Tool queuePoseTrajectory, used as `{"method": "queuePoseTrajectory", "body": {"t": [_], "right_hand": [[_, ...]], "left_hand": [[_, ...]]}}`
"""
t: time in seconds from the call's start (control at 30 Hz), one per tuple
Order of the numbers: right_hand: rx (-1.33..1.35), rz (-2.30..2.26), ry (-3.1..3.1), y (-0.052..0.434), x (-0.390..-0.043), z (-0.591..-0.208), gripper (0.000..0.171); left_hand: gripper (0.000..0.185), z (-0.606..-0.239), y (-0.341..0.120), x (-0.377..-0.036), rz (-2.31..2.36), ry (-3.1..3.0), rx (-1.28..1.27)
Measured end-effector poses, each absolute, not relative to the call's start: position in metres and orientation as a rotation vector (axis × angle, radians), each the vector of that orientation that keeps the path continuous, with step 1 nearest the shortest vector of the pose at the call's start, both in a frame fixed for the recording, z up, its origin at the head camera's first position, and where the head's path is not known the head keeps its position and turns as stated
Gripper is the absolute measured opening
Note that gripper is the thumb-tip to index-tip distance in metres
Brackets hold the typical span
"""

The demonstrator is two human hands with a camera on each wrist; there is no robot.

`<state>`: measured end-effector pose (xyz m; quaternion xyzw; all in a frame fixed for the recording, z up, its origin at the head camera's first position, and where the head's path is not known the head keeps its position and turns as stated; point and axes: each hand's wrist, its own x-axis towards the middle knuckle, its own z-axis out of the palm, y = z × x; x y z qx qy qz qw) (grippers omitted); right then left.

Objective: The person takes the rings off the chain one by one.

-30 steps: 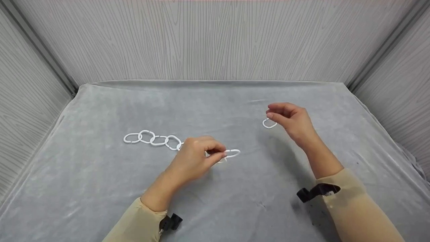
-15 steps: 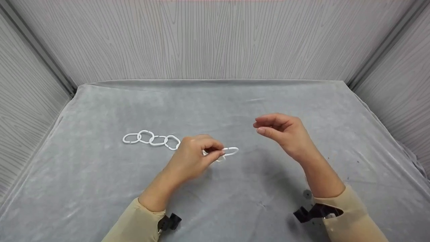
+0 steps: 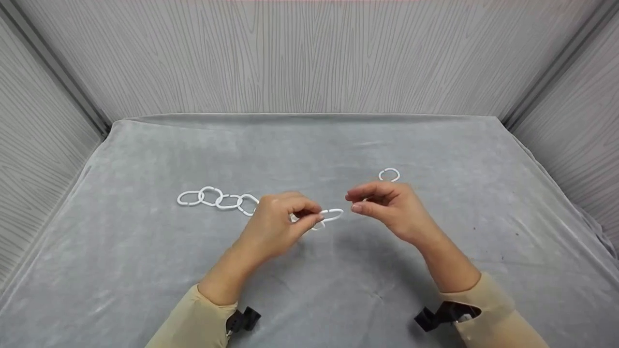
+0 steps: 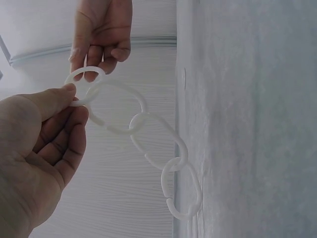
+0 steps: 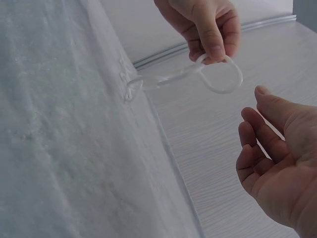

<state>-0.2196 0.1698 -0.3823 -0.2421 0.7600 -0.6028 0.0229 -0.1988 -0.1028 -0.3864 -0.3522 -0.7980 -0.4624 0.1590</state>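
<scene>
left sleeve [image 3: 193,321]: beige, long, snug, ends at the wrist | right sleeve [image 3: 488,314]: same beige cloth, cuff slightly bunched | left wrist mount [image 3: 243,319]: small black clip-like block under the cuff | right wrist mount [image 3: 442,315]: black bracket, a pale part at its inner end | both hands bare

Even, soft overhead light, faint shadows; wrist views washed-out and hazy

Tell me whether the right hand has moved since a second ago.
Yes. The right hand has moved left and nearer, away from the loose ring, toward the chain end that the left hand pinches.
</scene>
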Motion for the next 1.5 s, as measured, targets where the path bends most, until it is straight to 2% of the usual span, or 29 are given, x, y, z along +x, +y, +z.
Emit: {"method": "queuePoseTrajectory", "body": {"t": [1.5], "right_hand": [[-0.802, -1.852, 2.322, 0.152, -0.214, -0.392, 0.015]], "left_hand": [[0.004, -0.385, -0.104, -0.198, -1.337, -2.241, -1.008]]}}
